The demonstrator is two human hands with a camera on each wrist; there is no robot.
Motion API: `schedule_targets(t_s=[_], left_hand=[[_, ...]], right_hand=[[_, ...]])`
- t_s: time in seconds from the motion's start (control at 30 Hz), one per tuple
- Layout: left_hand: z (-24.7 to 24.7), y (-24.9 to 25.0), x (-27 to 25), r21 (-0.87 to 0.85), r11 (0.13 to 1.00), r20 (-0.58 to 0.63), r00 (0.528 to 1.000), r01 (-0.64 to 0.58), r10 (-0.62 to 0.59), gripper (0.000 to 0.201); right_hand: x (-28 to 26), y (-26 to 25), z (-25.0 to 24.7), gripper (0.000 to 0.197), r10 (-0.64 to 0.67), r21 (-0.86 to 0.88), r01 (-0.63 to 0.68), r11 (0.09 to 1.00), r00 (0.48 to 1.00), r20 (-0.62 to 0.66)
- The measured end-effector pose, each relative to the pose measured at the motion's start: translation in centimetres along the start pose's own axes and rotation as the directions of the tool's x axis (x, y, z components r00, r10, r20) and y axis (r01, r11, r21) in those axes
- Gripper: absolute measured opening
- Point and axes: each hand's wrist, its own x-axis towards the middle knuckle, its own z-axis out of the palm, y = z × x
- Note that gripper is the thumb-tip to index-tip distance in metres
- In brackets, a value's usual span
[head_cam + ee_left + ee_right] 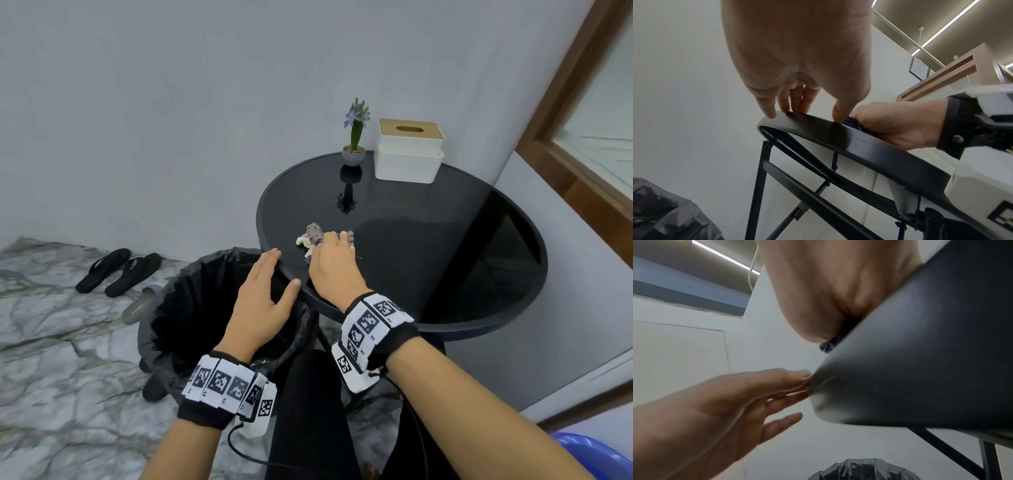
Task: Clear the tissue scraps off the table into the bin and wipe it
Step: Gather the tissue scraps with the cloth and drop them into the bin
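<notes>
On the round black glass table (428,240), near its left edge, my right hand (334,260) grips a bunched grey-blue striped cloth (315,233). A cream tissue scrap (303,241) lies against the cloth's left side. My left hand (263,284) is open, with straight fingers touching the table rim (838,134) just left of the cloth. It hangs above the bin with the black liner (191,308). In the left wrist view my right hand (896,123) is a fist around the cloth (851,121). The right wrist view shows only a corner of the cloth (828,345) under my palm.
A small potted flower (354,144) and a white tissue box with a wooden lid (409,150) stand at the table's far side by the wall. Black slippers (116,270) lie on the marble floor to the left. A blue object (589,455) sits at the lower right.
</notes>
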Motion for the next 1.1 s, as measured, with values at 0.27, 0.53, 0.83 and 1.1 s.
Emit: schedule_targets(t_s=[0.27,0.53,0.83,1.1], left_hand=[[-2.0,-2.6,0.7,0.007,1.000,-0.030,0.999,0.024,-0.024,0.059],[-4.6,-7.1,1.1,0.035,0.987,-0.013,0.988,0.155,-0.155,0.064],[-5.6,-10.3,2.5,0.023,0.973,-0.054,0.972,0.228,-0.227,0.064],[-5.3,-10.9,3.2,-0.002,0.969,-0.064,0.967,0.247,-0.246,0.062]], right_hand=[[-0.3,-3.1,0.6,0.021,-0.010,0.273,0.068,0.960,0.978,-0.208],[1.9,-7.1,1.8,0.030,0.098,0.521,0.033,0.853,0.970,-0.222],[5.6,-10.6,2.8,0.028,0.115,0.657,0.006,0.754,0.983,-0.140],[6.4,-10.9,2.4,0.028,0.101,0.752,-0.013,0.659,0.992,-0.072]])
